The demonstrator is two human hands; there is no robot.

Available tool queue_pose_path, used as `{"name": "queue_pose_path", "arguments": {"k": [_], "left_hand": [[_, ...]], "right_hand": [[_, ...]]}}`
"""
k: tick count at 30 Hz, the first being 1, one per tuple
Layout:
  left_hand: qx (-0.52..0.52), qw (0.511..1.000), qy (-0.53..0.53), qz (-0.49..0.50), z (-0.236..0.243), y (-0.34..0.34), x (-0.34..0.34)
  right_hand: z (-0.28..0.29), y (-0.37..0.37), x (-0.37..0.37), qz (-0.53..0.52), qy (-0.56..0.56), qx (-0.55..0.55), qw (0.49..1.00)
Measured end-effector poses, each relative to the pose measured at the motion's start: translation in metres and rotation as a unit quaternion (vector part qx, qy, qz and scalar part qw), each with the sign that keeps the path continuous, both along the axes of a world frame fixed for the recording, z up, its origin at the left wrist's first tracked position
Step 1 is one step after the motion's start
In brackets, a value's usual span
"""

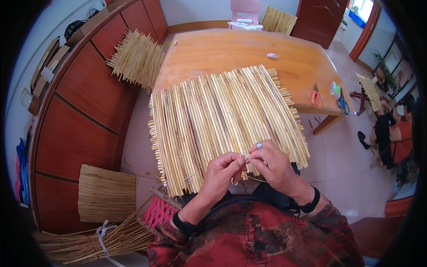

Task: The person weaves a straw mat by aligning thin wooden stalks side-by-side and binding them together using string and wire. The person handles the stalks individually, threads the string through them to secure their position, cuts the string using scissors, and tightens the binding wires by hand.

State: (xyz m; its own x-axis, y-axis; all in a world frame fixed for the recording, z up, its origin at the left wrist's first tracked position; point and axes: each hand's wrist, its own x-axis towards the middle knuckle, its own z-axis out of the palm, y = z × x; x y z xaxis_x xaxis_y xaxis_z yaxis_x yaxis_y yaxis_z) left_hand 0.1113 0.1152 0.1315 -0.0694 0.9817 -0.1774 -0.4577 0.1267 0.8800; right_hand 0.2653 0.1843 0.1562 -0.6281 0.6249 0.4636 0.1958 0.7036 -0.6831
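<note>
A mat of pale reed sticks (218,118), laid side by side and bound with thin string, rests on the table edge and reaches over my lap. More sticks show beneath its sides. Both my hands meet at its near edge. My left hand (221,172) is closed, thumb and forefinger pinched on a thin string. Close against it, my right hand (275,165), with a ring on one finger, pinches the same string. A loose length of that string (258,180) trails below my right hand. The fingertips hide where the string meets the sticks.
On the wooden table (213,49) lie red-handled pliers (315,97), blue-handled scissors (342,105), a small box (335,90) and a whitish lump (272,56). Reed mats (138,60) lean by red cabinets (80,120). A reed bundle (89,244) lies lower left. Another person (398,138) sits at right.
</note>
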Motion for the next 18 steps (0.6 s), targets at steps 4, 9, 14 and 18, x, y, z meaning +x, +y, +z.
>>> {"name": "queue_pose_path", "arguments": {"k": [4,9,14,18], "left_hand": [[0.040,0.999,0.026,-0.020,-0.003,0.000,-0.002],[0.037,0.997,0.040,-0.054,-0.003,-0.001,-0.005],[0.029,0.997,0.046,-0.056,-0.005,-0.001,-0.007],[0.018,0.998,0.030,-0.051,-0.005,-0.001,-0.007]], "right_hand": [[-0.001,0.002,0.000,0.024,0.025,-0.126,0.991],[-0.010,0.000,-0.001,0.048,0.074,-0.284,0.955],[-0.011,-0.001,-0.003,0.064,0.098,-0.394,0.911],[-0.013,0.000,-0.003,0.071,0.099,-0.408,0.905]]}}
